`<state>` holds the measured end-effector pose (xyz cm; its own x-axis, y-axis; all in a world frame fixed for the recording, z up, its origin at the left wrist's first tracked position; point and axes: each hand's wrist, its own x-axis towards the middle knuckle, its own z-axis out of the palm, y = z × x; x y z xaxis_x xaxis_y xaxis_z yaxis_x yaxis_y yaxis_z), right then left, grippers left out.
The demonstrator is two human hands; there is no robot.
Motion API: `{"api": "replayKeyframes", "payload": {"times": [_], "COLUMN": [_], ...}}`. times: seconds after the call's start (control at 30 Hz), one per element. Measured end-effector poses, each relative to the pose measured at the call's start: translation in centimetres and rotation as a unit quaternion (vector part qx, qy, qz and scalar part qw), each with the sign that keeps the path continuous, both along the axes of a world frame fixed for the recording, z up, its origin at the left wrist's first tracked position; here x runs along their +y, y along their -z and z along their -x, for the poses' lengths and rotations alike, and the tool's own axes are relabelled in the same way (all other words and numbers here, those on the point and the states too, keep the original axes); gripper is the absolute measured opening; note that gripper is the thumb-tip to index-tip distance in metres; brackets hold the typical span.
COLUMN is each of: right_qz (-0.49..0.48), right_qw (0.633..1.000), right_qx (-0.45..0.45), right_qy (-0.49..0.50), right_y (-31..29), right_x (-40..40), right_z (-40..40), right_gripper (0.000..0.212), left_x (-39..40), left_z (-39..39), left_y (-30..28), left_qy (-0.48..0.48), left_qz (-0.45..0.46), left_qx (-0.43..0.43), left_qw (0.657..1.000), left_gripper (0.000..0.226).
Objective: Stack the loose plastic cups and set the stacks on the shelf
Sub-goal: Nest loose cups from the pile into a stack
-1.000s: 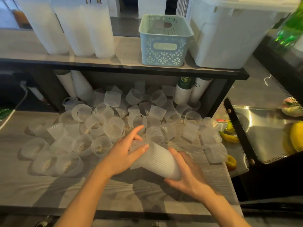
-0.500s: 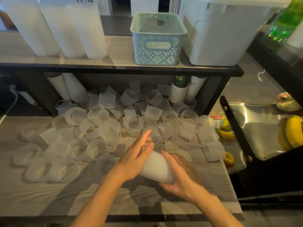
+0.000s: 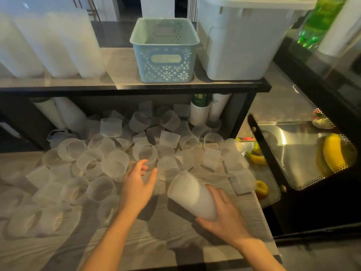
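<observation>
- Holding a short stack of ribbed cups (image 3: 190,196) on its side is the job given to the right hand (image 3: 224,214), whose fingers are curled around the closed end at about 4 o'clock from the stack's middle.
- The stack's open mouth is kept tilted toward 10 o'clock, apparently so that another cup can be slid in from the left without the grip being changed.
- The left hand (image 3: 137,184) is seen empty, fingers spread and loosely bent, apart from the stack and reaching toward 12 o'clock.
- A loose cup (image 3: 145,152) just beyond those fingertips is judged the likely next pick; whether it is already touched cannot be told, since the clear plastic blurs there.
- Many loose cups (image 3: 93,163) are left scattered over the bench (image 3: 156,237), from 9 o'clock round to 1 o'clock of the hands, some lying on their sides, some upright.
- On the shelf (image 3: 125,65) at 12 o'clock, tall finished stacks (image 3: 58,44) are stood upright at the left, beside a blue basket (image 3: 166,55) and a white bin (image 3: 240,40).
- The task is judged far from done: the held stack is much shorter than those shelved.
</observation>
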<state>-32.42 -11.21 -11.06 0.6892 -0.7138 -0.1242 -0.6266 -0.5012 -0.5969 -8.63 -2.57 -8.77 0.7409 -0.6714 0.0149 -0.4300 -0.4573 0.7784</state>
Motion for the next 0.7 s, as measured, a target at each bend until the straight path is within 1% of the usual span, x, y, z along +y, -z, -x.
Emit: {"api": "replayKeyframes", "payload": {"times": [0.07, 0.1, 0.17, 0.27, 0.33, 0.43, 0.53, 0.6, 0.7], "right_qz": [-0.003, -0.004, -0.006, -0.014, -0.020, -0.024, -0.028, -0.025, -0.024], "right_qw": [1.000, 1.000, 1.000, 0.999, 0.999, 0.999, 0.999, 0.999, 0.999], "right_qx": [-0.011, -0.015, -0.020, -0.029, -0.032, -0.037, -0.038, -0.033, -0.016], "right_qy": [0.006, 0.003, -0.010, -0.020, -0.026, -0.026, -0.025, -0.027, -0.034], "right_y": [0.2, 0.4, 0.7, 0.8, 0.9, 1.0, 1.0, 1.1, 1.0], "right_x": [-0.4, -0.6, -0.8, -1.0, -0.9, -1.0, -1.0, -1.1, -1.3], "right_z": [0.2, 0.2, 0.0, -0.5, -0.8, -0.9, -0.9, -0.8, -0.6], "right_gripper": [0.094, 0.093, 0.092, 0.090, 0.090, 0.092, 0.092, 0.092, 0.095], "left_x": [0.2, 0.3, 0.3, -0.1, -0.3, -0.4, -0.3, 0.2, 1.7], "left_z": [-0.1, 0.0, 0.5, 1.0, 1.1, 1.0, 1.0, 0.9, -0.1], "left_y": [1.0, 1.4, 2.0, 3.0, 3.5, 4.1, 4.2, 3.8, 3.2], "left_qy": [-0.020, -0.024, -0.028, -0.024, -0.023, -0.038, -0.031, -0.019, 0.002], "left_qz": [-0.075, -0.113, -0.163, -0.217, -0.239, -0.243, -0.225, -0.194, -0.125], "left_qx": [-0.070, -0.089, -0.088, -0.077, -0.088, -0.079, -0.058, -0.032, 0.037], "left_qw": [0.995, 0.989, 0.982, 0.973, 0.967, 0.966, 0.972, 0.980, 0.991], "left_gripper": [0.054, 0.063, 0.074, 0.074, 0.073, 0.073, 0.072, 0.070, 0.064]}}
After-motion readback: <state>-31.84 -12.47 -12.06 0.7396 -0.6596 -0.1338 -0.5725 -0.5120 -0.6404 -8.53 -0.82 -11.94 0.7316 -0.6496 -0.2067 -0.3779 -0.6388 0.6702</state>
